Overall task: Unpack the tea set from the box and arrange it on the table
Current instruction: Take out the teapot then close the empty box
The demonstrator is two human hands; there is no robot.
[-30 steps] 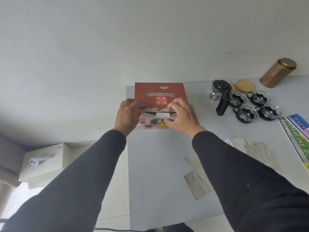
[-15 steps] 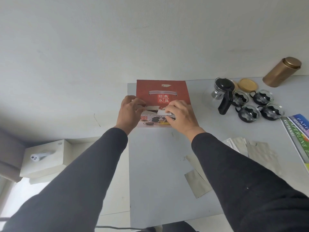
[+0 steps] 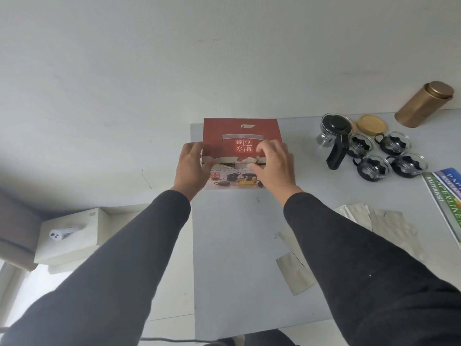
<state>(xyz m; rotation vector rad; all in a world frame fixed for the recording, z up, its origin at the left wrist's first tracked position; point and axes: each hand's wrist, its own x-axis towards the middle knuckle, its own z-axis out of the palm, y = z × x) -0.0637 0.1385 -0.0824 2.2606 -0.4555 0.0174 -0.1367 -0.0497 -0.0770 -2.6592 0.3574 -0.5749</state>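
A pale grey table (image 3: pixel 232 283) runs from the near edge up to a white wall, and a person's two black-sleeved arms reach across it. At the far left corner of the table stands the red box (image 3: pixel 240 131), printed with Chinese characters on top and pictures of tea ware on its near face. The left hand (image 3: pixel 190 164) lies against the box's left side, fingers spread and loose over the top edge; the right hand (image 3: pixel 273 164) sits at the near top edge, fingers curled at the torn flap — whether they pinch it I cannot tell.

Right of the box, well apart from it, a glass teapot (image 3: pixel 330 137) with a black lid and handle stands on the table, and four glass cups (image 3: pixel 388 157) in black holders cluster just beside it. A round wooden lid (image 3: pixel 371 124) lies behind them, and a gold canister (image 3: pixel 424 104) stands farther right against the wall. Silver foil packets (image 3: pixel 384 221) lie scattered on the near right, next to a green and blue booklet (image 3: pixel 446 196) at the table's right edge.
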